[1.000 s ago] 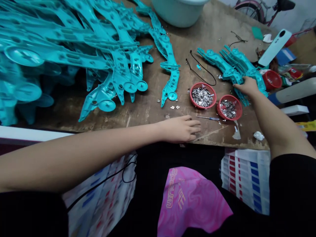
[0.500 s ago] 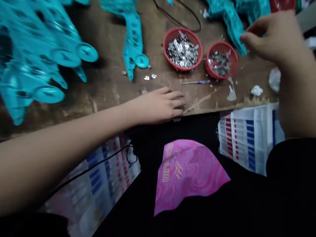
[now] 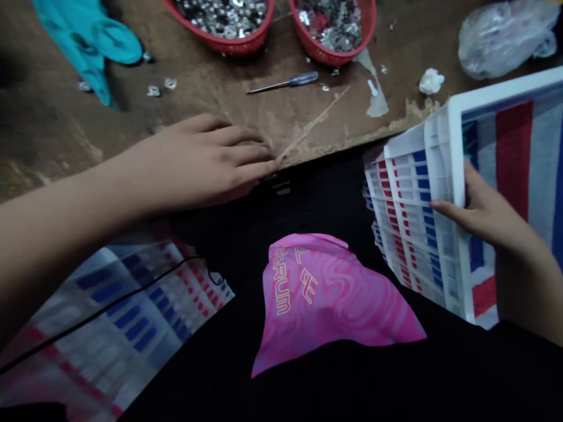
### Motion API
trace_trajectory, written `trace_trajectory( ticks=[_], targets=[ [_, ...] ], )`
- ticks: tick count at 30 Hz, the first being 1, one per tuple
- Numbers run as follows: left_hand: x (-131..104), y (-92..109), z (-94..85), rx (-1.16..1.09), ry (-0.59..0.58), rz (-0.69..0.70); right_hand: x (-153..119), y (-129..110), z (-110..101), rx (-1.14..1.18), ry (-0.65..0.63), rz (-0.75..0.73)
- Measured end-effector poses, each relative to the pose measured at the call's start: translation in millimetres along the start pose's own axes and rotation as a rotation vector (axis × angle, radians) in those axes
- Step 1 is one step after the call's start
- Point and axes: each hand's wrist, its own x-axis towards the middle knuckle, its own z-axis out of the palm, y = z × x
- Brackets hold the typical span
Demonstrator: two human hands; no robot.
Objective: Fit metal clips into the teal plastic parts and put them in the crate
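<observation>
White slatted plastic crate [image 3: 422,193] was what my right hand [image 3: 488,217] gripped at the rim; my left hand [image 3: 206,161] lay flat, open, on the worn wooden table [image 3: 53,146].

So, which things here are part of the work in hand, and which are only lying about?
In hand:
- right hand on the rim of the white crate beside the table
- left hand flat on the table edge

Lying about:
- two red baskets of metal bits
- screwdriver
- teal plastic part
- clear bag
- paper wad
</observation>
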Motion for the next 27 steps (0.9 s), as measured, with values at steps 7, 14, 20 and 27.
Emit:
trace_trajectory(
  ticks=[7, 14, 20, 27],
  targets=[
    [-2.6, -2.1, 16.8, 0.137, -0.023, -0.004, 7.6, -6.9, 30.2, 0.454, 0.034, -0.132],
    [-6.9, -22.0, 28.2, 0.034, 0.005, 0.041, 13.4, -8.0, 32.7, 0.477, 0.028, -0.169],
    [-6.3, -19.7, 18.2, 0.026, 0.020, 0.025, 11.7, -7.1, 37.0, 0.549, -0.014, -0.193],
    [16.3, 24.7, -8.7, 0.236, -0.077, 0.065, 13.3, -7.4, 14.0, -0.206, 0.143, 0.010]
  ],
)
